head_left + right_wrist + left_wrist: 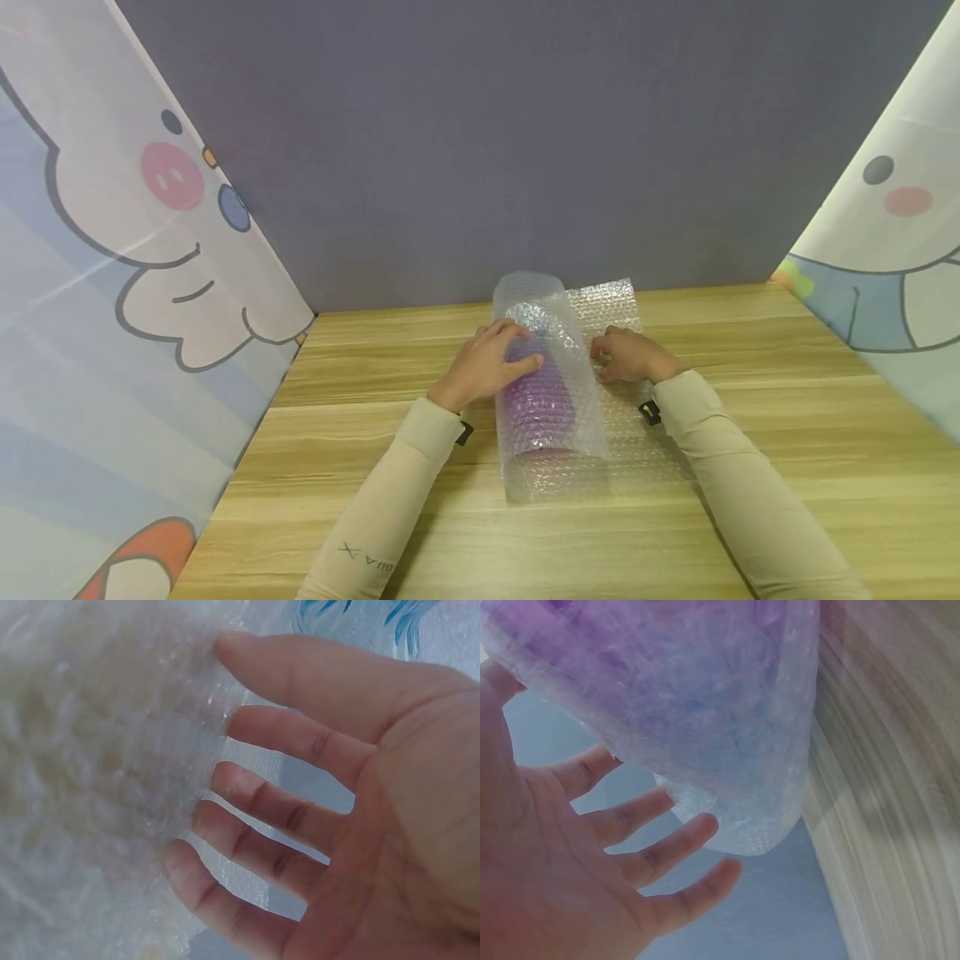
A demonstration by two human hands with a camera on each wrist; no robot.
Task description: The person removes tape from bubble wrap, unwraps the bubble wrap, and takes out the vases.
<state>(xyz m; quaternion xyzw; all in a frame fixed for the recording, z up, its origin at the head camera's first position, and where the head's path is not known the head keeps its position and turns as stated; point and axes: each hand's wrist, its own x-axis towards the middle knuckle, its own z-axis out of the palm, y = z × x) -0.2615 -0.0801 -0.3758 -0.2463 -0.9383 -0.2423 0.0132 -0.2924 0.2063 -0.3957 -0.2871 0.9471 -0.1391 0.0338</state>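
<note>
A purple object (538,400), its exact kind blurred by the wrap, lies inside a roll of clear bubble wrap (551,483). My left hand (487,362) rests on the left side of the roll, fingers spread and thumb lying across its top. In the left wrist view, those fingers (682,840) are loosely extended along the wrapped surface. Just right of the roll is my right hand (633,357), over the flat part of the wrap. The right wrist view shows its fingertips (229,780) against the bubble wrap (90,750), gently bent and not closed round it.
The wood-grain table (360,483) carries the wrap near its back edge, where a dark grey panel (510,150) rises. Cartoon-printed cloths (82,275) stand at the left and right sides. An unrolled strip of wrap reaches back toward the panel.
</note>
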